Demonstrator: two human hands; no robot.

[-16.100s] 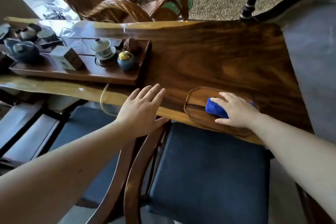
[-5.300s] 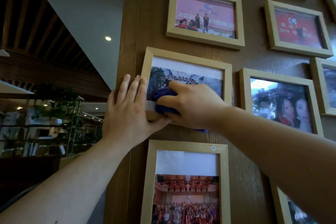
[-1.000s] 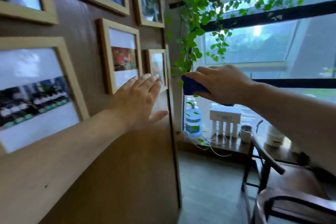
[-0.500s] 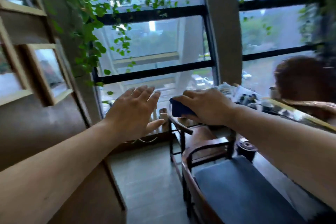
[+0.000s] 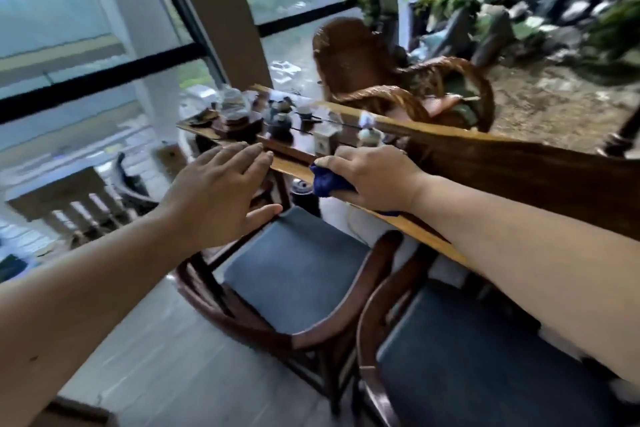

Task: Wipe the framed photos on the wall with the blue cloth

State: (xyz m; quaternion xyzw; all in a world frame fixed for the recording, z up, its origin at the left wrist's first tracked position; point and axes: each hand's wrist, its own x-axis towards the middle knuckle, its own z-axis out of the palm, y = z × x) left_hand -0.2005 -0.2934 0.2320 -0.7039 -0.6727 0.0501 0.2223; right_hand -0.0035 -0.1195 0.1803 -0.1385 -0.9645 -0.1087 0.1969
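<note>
Cloth [image 5: 327, 183], blue and bunched, clamped in the fingers of the right hand [image 5: 372, 177] over the near edge of the table [image 5: 519, 170]. Left hand [image 5: 216, 198], at 9 o'clock of the right, hangs flat with fingers spread and slightly apart, gripping nothing, above a blue chair seat [image 5: 294, 267]. No framed photos are in view, so the wiping cannot proceed from this stance. Risk: a loose tail of cloth, or the right wrist, could sweep into the teaware [image 5: 277, 121] at 11 o'clock of that hand and tip a piece, because the crowded ware stands near the table's edge. Tray [image 5: 242, 130] carries what appear to be a pot and small cups, though motion blur leaves their contents unreadable. Wicker chair [image 5: 398, 80] sits at 1 o'clock beyond the table.
</note>
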